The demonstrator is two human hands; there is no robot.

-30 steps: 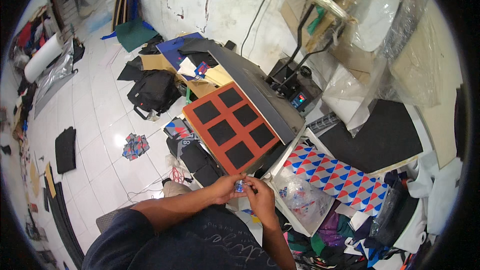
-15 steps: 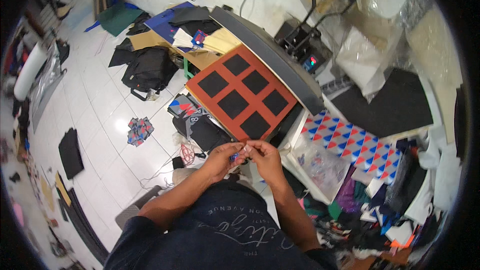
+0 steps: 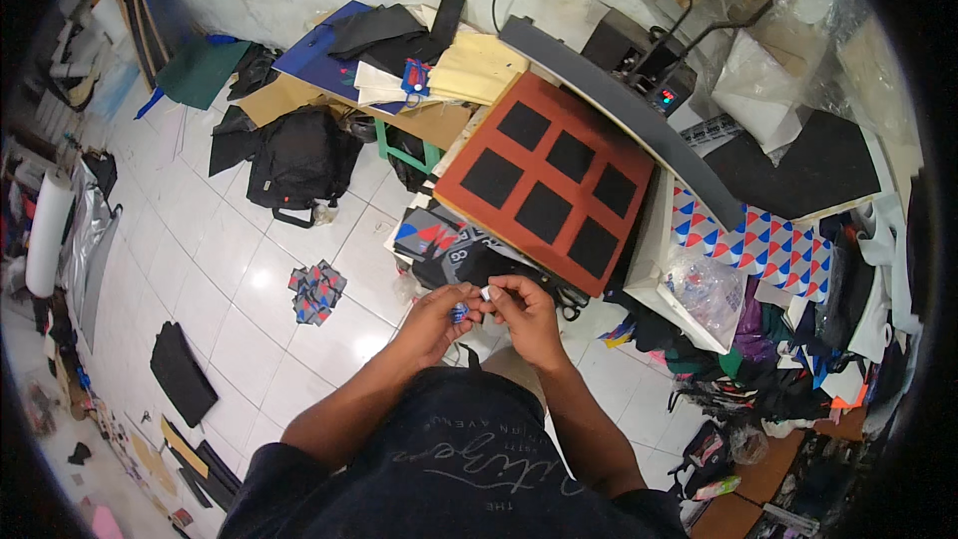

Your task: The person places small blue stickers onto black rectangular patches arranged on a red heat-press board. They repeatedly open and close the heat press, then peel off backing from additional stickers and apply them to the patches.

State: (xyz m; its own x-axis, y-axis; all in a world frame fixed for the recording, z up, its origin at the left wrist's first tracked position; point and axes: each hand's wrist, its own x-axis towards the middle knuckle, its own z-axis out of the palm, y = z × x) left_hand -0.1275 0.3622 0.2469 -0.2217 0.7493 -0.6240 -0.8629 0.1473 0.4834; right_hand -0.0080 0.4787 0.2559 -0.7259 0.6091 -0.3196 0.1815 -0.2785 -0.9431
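My left hand (image 3: 431, 327) is closed, its fingertips pinched in front of my shirt. A small blue piece with pale marks (image 3: 459, 312) lies in its fingers; its kind is too small to make out. My right hand (image 3: 529, 319) is beside it, thumb and fingers pinched on a small whitish bit (image 3: 487, 292). The fingertips of both hands nearly meet. Just beyond them stands an open heat press, its orange-red pad (image 3: 516, 202) bearing several black fabric squares (image 3: 543, 212). The grey upper plate (image 3: 639, 120) is raised along the far right side.
A pile of grey, red and blue patches (image 3: 317, 291) lies on the tiled floor at left. Beyond are a black backpack (image 3: 301, 162) and a low table with yellow cloth (image 3: 479, 68). At right, a patterned sheet (image 3: 763, 250) and a plastic bag (image 3: 707, 289) sit near heaped scraps.
The view has shifted, so the press and the floor patches appear farther right. Both hands stay pinched together, and the whitish bit at the right fingertips shows more clearly.
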